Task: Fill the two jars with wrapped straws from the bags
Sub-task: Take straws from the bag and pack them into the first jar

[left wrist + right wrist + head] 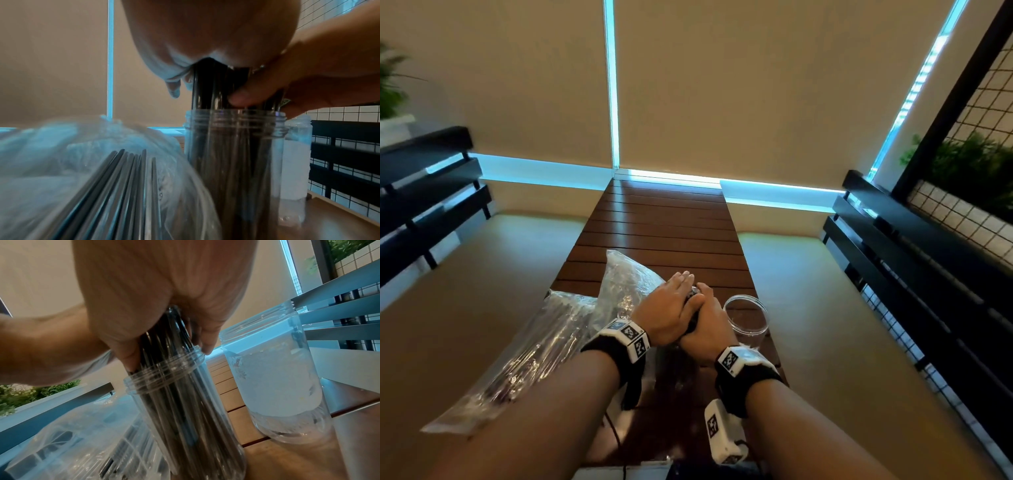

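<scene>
A clear jar [234,162] stands on the slatted wooden table [664,219], packed with dark wrapped straws [211,91] that stick out above its rim. My right hand [705,322] grips the bundle just above the rim, thumb [242,95] wrapped round it. My left hand [671,301] lies flat on the straw tops with straight fingers. In the right wrist view the same jar [185,402] shows under my right hand [160,305]. A second clear jar [746,318] stands empty just to the right. Two plastic bags of straws [517,353] [626,284] lie to the left.
Cream benches [825,308] flank the narrow table on both sides. Black rails [911,240] and a wire grid with plants stand at the right, and more black rails [424,192] at the left. A white device with a cable [719,435] lies near the table's front edge.
</scene>
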Motion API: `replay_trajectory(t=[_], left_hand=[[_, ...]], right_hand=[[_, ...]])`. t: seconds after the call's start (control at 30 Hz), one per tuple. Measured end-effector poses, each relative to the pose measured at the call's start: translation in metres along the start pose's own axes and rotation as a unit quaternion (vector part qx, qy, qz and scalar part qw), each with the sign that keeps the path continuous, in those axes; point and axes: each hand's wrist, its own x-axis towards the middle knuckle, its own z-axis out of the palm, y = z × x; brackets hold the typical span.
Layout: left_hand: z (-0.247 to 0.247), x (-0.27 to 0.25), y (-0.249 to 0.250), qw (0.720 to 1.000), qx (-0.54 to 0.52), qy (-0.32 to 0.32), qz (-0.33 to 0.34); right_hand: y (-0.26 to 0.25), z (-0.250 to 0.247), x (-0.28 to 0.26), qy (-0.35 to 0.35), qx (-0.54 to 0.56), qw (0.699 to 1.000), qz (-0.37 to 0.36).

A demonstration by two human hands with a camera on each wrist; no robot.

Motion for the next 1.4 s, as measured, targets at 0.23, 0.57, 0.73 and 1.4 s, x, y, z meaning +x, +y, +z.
replay_trajectory(t=[0.23, 0.57, 0.73, 1.4], left_hand=[[-0.007, 0.007, -0.005, 0.998, 0.015, -0.061, -0.011], [-0.056, -0.024, -0.070, 0.988, 0.011, 0.017, -0.151], [-0.055, -0.071, -0.089, 0.960, 0.141, -0.209, -0.119], [-0.101, -0.062, -0.041, 0.983, 0.127, -0.021, -0.131]], right_hand=[[0.001, -0.005, 0.004, -0.036, -0.018, 0.999, 0.023], [-0.053, -0.015, -0.007, 0.101, -0.122, 0.985, -0.068], [-0.094, 0.001, -0.020, 0.101, -0.224, 0.953, -0.177], [-0.118, 0.056, -0.022, -0.245, -0.166, 0.955, -0.017]])
